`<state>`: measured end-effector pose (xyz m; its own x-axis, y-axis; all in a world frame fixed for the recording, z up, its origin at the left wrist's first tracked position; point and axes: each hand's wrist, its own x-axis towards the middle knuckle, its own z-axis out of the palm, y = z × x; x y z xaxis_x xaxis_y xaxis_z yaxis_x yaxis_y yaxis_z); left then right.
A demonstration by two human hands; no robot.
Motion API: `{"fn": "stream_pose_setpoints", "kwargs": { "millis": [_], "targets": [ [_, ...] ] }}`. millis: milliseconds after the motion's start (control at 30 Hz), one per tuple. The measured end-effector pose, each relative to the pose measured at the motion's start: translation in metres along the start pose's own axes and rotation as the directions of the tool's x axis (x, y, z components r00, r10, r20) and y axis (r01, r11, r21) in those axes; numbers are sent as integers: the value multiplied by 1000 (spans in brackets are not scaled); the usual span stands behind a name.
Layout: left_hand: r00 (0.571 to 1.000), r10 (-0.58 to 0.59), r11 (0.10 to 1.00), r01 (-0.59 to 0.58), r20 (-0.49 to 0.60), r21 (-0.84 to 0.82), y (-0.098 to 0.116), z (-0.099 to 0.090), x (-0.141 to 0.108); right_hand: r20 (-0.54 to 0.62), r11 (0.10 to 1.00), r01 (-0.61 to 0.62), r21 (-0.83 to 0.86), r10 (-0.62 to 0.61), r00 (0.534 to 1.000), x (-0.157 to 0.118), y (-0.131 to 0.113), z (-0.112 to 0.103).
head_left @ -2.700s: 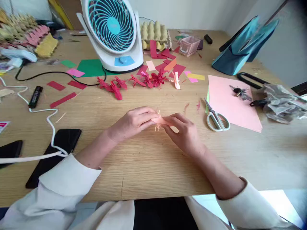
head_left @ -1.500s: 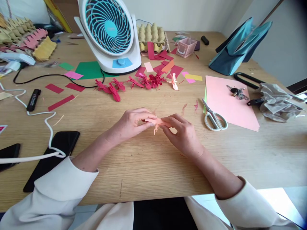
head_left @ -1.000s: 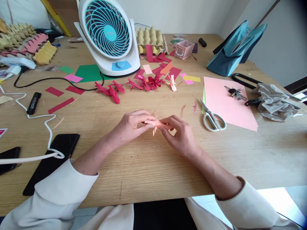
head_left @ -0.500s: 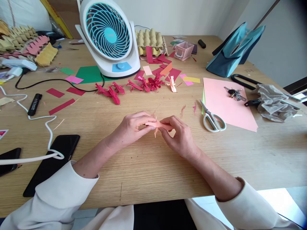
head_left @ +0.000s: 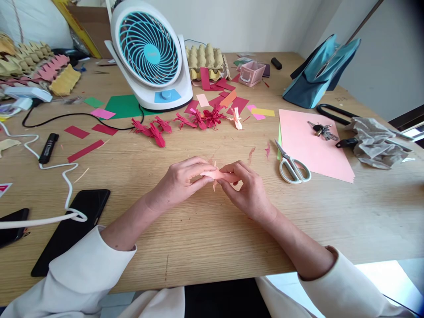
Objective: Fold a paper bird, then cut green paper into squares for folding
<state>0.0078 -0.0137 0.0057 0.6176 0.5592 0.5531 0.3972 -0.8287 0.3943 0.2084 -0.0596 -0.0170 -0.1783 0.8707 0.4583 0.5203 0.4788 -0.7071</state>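
Note:
Between my hands, just above the table, is a small light-pink folded paper piece [head_left: 217,175] with thin pointed bits sticking out up and down. My left hand [head_left: 183,179] pinches its left end between thumb and fingers. At the other end, my right hand [head_left: 245,185] grips the paper with thumb and forefinger. Beyond them lie several crumpled red paper flowers [head_left: 155,132] and one pale pink paper flower [head_left: 236,118]. Two small paper scraps [head_left: 251,153] rest just past my right hand. White-handled scissors [head_left: 293,168] lie to the right.
A white fan [head_left: 150,53] stands at the back beside egg cartons [head_left: 205,57] and a small pink basket [head_left: 251,73]. Pink sheets with keys [head_left: 323,130] and a blue bag [head_left: 321,73] are at right. A white cable [head_left: 68,185] and phone [head_left: 73,229] lie at left.
The folded paper has turned slightly between my fingers, and its thin points now stand more upright. Both hands stay in nearly the same place; the view has shifted a little.

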Motion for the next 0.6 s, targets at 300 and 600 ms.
{"fn": "stream_pose_setpoints", "kwargs": {
  "millis": [300,600],
  "targets": [
    [998,69,995,-69,-2,74,1,-2,2,-31,999,36,-18,-37,999,-1,1,0],
    [999,43,997,-44,17,66,-1,1,-2,-13,998,44,-50,-45,999,-2,3,1]
  ]
}}
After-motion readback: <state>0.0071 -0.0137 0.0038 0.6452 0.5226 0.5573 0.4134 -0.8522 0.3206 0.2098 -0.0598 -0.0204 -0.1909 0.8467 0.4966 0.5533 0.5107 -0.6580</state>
